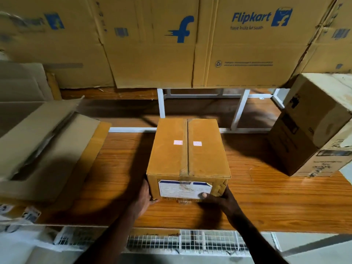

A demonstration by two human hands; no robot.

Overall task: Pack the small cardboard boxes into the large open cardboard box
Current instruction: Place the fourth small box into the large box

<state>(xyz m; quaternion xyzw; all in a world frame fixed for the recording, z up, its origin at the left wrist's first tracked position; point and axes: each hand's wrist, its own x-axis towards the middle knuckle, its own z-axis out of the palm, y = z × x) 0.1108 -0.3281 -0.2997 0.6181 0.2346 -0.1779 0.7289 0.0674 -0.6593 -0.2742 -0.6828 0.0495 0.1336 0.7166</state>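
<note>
While gripping the small taped box (187,159) at its near bottom corners, looks like the pick-up step. Left hand (145,197) cupped round the left corner, right hand (219,197) clamped on the right, thumb on the label. Sitting mid-frame on the wooden table (266,202). Next: lift, swing toward the large open box (43,149) at left. Tan, sealed, tidy.

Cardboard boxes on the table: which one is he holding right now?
The taped box in the middle, with the white label facing him. His left hand and right hand grip its near bottom corners. The box at right and the open box at left are untouched.
</note>
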